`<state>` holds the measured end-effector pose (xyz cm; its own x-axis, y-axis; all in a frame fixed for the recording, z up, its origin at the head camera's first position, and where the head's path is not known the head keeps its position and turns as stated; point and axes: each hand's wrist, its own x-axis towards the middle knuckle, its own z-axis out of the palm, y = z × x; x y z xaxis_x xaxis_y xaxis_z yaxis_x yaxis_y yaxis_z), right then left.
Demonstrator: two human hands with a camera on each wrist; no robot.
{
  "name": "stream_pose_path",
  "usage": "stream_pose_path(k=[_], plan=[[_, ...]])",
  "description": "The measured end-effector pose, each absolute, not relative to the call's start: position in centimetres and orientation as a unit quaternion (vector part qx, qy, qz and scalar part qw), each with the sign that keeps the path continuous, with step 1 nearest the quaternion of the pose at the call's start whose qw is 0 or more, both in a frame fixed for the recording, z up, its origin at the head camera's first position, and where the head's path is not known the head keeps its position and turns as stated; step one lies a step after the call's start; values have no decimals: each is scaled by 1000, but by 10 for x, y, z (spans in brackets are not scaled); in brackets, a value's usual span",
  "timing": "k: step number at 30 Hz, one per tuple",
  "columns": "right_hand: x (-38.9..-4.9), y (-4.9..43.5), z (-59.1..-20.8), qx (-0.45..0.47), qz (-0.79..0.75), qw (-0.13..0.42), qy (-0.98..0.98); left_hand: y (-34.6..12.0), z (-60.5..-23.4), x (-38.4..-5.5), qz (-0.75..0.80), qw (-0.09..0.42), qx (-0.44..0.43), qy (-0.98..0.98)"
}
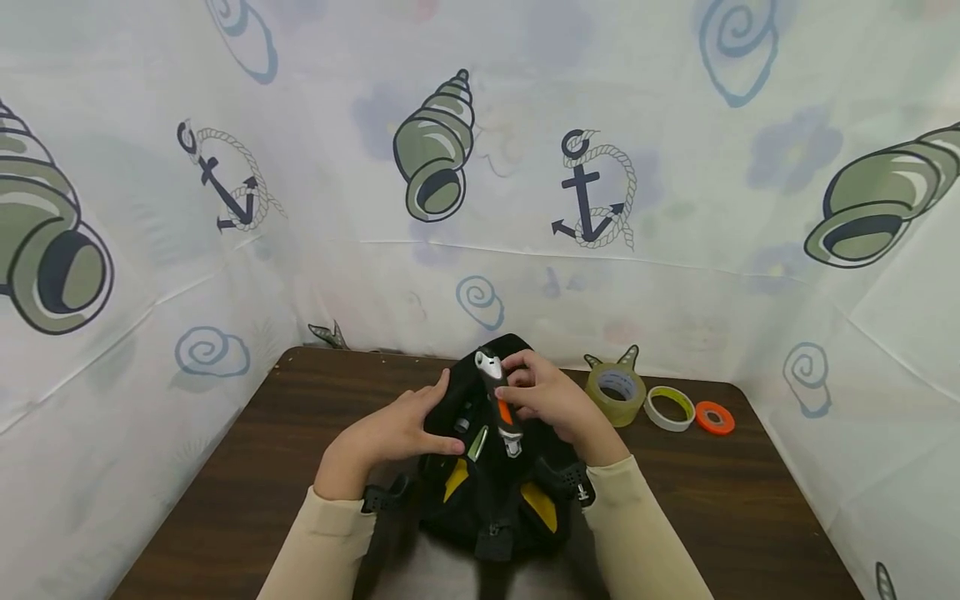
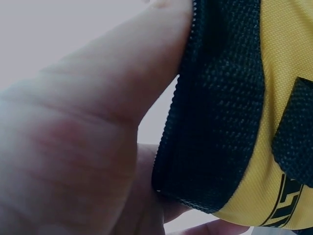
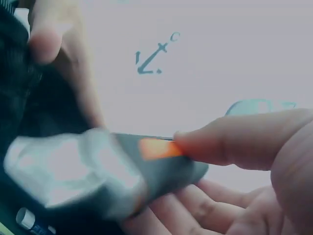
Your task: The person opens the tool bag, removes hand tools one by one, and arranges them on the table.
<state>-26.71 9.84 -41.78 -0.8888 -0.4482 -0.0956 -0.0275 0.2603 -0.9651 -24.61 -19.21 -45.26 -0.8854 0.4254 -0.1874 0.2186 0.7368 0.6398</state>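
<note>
A black bag with yellow panels (image 1: 540,506) sits at the front middle of the table, its mouth open. My left hand (image 1: 393,429) holds the bag's left edge; in the left wrist view the thumb (image 2: 112,83) lies along the zipper edge (image 2: 171,107) with fingers behind it. In my right hand (image 1: 551,398), a black hand tool with silver ends and an orange patch (image 1: 501,404) is pinched over the bag's opening. Its silver end (image 3: 63,169) is blurred in the right wrist view. Inside the bag show a small grey-capped cylinder (image 1: 463,418) and a slim green item (image 1: 477,443).
Right of the bag stand a wide clear-yellow tape roll (image 1: 617,408), a white tape roll (image 1: 670,425) and a small orange roll (image 1: 714,418). The dark wooden table (image 1: 300,467) is bounded by a printed white curtain (image 1: 330,192) at the back and sides.
</note>
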Motion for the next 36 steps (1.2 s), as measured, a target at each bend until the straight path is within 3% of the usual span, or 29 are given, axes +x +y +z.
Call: stream_pose_path(k=[12,24,36], plan=[[-240,119,-408,-133,-634,78,758,-190,-450,-242,318,163,175,917],[-219,143,-417,-166,-658,46,733,-191,-450,-243,320,162,181,916],[-199,170,-434,-111,-668,0,736,-191,-449,-240,325,162,175,915]])
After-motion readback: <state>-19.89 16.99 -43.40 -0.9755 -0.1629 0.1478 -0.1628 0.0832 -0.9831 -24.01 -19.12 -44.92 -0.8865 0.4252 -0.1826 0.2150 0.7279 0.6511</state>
